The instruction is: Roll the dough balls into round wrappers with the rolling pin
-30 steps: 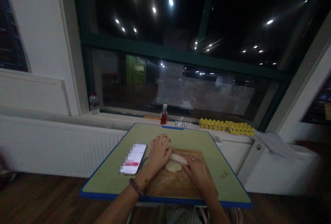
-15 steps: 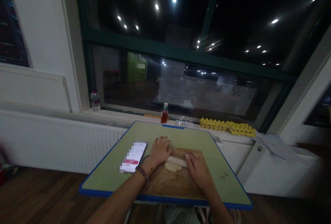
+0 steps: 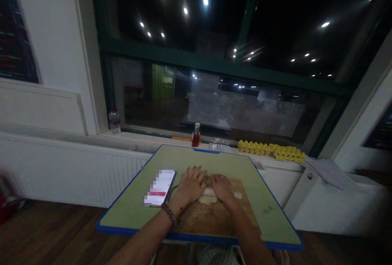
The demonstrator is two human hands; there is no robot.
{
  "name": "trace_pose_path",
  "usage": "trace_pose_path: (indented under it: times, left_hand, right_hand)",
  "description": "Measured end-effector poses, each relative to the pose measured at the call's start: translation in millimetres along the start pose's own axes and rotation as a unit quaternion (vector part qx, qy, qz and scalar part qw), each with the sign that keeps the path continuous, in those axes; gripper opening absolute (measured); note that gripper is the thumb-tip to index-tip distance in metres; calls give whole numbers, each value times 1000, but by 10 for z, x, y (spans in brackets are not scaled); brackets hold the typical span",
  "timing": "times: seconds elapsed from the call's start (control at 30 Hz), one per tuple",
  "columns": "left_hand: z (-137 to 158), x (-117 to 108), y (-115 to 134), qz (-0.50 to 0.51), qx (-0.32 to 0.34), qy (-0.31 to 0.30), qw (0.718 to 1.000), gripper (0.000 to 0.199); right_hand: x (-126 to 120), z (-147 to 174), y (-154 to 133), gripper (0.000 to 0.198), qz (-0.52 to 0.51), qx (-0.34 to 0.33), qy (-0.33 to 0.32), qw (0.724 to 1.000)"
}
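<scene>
My left hand [image 3: 192,185] lies palm down with fingers spread, over the left part of a pale rolling pin [image 3: 209,192]. My right hand [image 3: 223,188] rests flat on the pin's middle, its fingers stretched forward past it. The pin's right end sticks out beyond that hand. Just in front of my body, a thin piece of pale dough [image 3: 207,200] shows from under the pin. Beneath everything is a brown wooden board [image 3: 214,221], dusted with what looks like flour. How far the dough reaches under the hands is hidden.
The board lies on a small green table [image 3: 266,210] with a blue rim. A phone [image 3: 162,185] with its screen lit lies left of my left hand. On the windowsill stand a red sauce bottle [image 3: 196,135], a water bottle [image 3: 114,122] and yellow egg trays [image 3: 271,150].
My right hand has moved left along the rolling pin and flattened on it, uncovering the pin's right end. The left hand stays nearly in place, its fingers still spread.
</scene>
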State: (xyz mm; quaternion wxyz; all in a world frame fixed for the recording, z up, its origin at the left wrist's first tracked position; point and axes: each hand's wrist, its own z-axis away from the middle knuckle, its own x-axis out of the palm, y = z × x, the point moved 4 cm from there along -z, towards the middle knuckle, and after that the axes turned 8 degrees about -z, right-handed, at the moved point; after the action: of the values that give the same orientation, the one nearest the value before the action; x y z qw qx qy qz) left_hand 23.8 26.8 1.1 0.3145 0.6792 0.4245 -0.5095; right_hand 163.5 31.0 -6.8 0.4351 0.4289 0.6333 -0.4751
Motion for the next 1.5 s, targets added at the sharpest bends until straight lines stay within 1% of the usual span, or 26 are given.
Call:
trace_pose_path:
  times: [0.07, 0.13, 0.2, 0.23, 0.3, 0.37, 0.47, 0.6, 0.7, 0.8, 0.9, 1.0, 1.17, 1.3, 1.4, 1.5]
  left_hand:
    - [-22, -1, -17, 6, -11, -32, 999, 55]
    - [-78, 23, -51, 24, -39, -91, 995, 63]
    - [-147, 67, -90, 46, -88, -156, 983, 71]
    - [-182, 84, -102, 52, -109, -174, 977, 74]
    - [-238, 108, -107, 54, -140, -183, 972, 76]
    - [-266, 116, -93, 46, -150, -169, 973, 74]
    - [-248, 101, -60, 29, -144, -145, 978, 68]
    - [-180, 51, -8, 15, -123, -147, 981, 64]
    - [-144, -3, 36, 11, -104, -137, 985, 61]
    - [-118, -23, 58, 12, -98, -134, 986, 61]
    - [-103, -5, 67, 2, -79, -122, 989, 59]
    - [-80, 28, 67, -10, -66, -103, 992, 58]
    - [-3, 30, 106, -34, -35, -56, 997, 53]
    - [72, -6, 139, -44, -28, -25, 998, 52]
    - [122, -52, 179, -53, -8, 4, 999, 48]
    - [165, -100, 205, -48, -9, 14, 999, 45]
  right_hand:
    - [22, 25, -8, 41, 1, 0, 15, 1000]
    - [36, 56, 4, 43, 4, -2, 21, 1000]
    - [47, 77, 22, 45, 7, 4, 17, 1000]
    - [51, 84, 30, 47, 7, 9, 14, 1000]
    - [52, 93, 37, 49, 8, 14, 10, 1000]
    - [46, 102, 34, 50, 7, 12, 8, 1000]
    - [29, 124, 20, 51, 8, 6, -1, 1000]
    - [13, 159, 0, 51, 14, 4, -25, 1000]
    - [8, 188, -8, 52, 21, 8, -32, 999]
    - [-7, 220, -26, 53, 25, 6, -14, 1000]
    - [-20, 249, -34, 54, 16, 24, 6, 1000]
    - [-10, 271, -42, 55, 11, 30, 8, 999]
    - [19, 323, -39, 55, 10, 13, 29, 999]
    - [47, 377, -35, 54, 13, -4, 41, 999]
    - [52, 414, -41, 53, 19, -6, 53, 998]
    - [39, 461, -58, 51, 23, -5, 69, 997]
